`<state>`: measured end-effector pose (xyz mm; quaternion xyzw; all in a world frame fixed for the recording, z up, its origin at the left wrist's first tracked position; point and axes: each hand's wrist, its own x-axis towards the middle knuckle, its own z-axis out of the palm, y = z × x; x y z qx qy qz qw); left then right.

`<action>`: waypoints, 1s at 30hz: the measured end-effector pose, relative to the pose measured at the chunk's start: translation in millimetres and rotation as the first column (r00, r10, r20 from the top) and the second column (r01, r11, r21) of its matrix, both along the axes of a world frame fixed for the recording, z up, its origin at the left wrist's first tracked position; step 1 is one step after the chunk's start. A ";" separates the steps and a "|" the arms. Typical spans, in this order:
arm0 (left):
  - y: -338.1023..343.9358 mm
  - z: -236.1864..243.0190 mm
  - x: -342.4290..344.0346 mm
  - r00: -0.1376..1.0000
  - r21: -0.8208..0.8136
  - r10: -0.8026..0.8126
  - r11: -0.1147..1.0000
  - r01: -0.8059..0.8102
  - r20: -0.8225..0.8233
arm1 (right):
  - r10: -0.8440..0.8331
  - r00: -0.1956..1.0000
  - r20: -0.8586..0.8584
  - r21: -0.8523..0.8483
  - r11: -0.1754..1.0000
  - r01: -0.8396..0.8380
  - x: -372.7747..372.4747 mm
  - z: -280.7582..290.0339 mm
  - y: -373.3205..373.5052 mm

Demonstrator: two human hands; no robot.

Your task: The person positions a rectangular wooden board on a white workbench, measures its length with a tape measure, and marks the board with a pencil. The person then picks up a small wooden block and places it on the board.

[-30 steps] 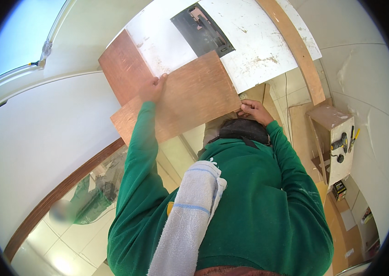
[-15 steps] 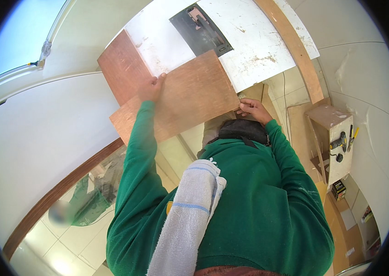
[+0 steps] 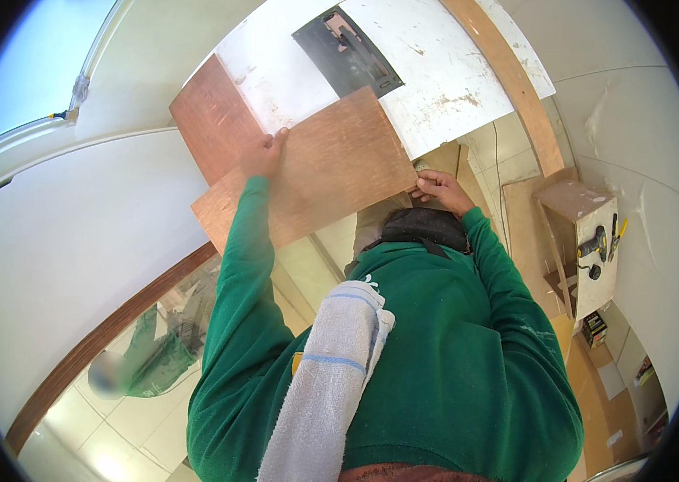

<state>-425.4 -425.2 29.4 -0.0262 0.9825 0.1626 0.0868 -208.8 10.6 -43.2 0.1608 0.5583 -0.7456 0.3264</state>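
A flat reddish-brown plywood board (image 3: 339,165) lies tilted across the near edge of the white worktable (image 3: 444,72). My left hand (image 3: 265,154) grips its upper left edge, thumb pointing up along it. At the board's lower right corner, my right hand (image 3: 442,191) pinches the edge with bent fingers. Another, redder plywood board (image 3: 212,116) lies on the table to the left, its near end partly covered by the first. Beyond the boards, a dark rectangular plate (image 3: 349,52) with a long slot is set in the tabletop.
A long wooden strip (image 3: 508,80) runs along the table's right side. On the right stands a wooden box (image 3: 592,249) with a drill (image 3: 594,243) and pliers (image 3: 617,239) against it. Behind the glass at left, a person in green (image 3: 154,357) shows. Cardboard (image 3: 596,394) lies lower right.
Almost nothing differs. The table and its dark plate appear shifted very slightly left in the view; both hands keep their hold on the board.
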 end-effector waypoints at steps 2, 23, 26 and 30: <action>0.2 -0.1 0.0 1.000 -0.006 -0.007 1.000 0.007 -0.007 | 0.006 1.000 -0.001 0.009 1.000 -0.006 -0.2 1.3 -0.1; -0.1 -2.5 1.7 1.000 -0.010 0.002 1.000 -0.002 -0.024 | -0.007 1.000 -0.001 0.005 1.000 0.007 0.8 -0.2 -0.9; -1.0 -2.9 1.0 0.999 0.002 -0.005 1.000 0.005 -0.032 | -0.007 1.000 -0.010 0.015 1.000 0.007 0.7 0.0 -0.9; -2.6 -3.7 -0.4 1.000 -0.019 -0.014 1.000 0.014 -0.015 | -0.008 1.000 -0.006 0.024 1.000 0.008 0.3 1.3 -0.9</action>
